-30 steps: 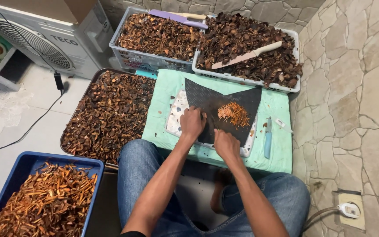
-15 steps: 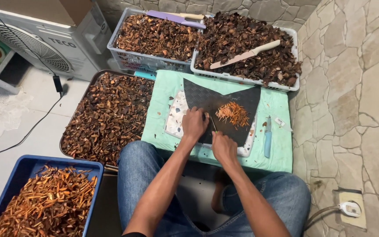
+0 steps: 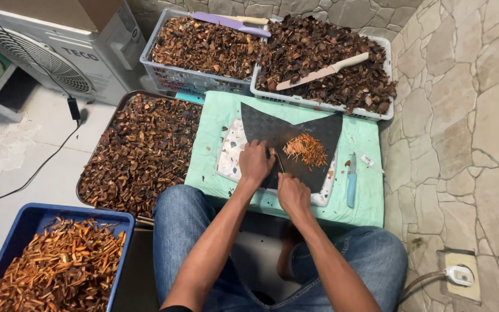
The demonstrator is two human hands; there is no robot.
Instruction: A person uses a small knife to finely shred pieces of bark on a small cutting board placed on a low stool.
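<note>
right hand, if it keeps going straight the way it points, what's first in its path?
Probably the pile of orange cut strips on the dark cutting mat, just ahead of the right hand and its thin blade; depth is unclear.

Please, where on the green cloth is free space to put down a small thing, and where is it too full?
The green cloth is bare right of the blue-handled knife and on its left strip, between the board and the tray of brown pieces. The dark mat is crowded: left hand, right hand and orange strips.
</note>
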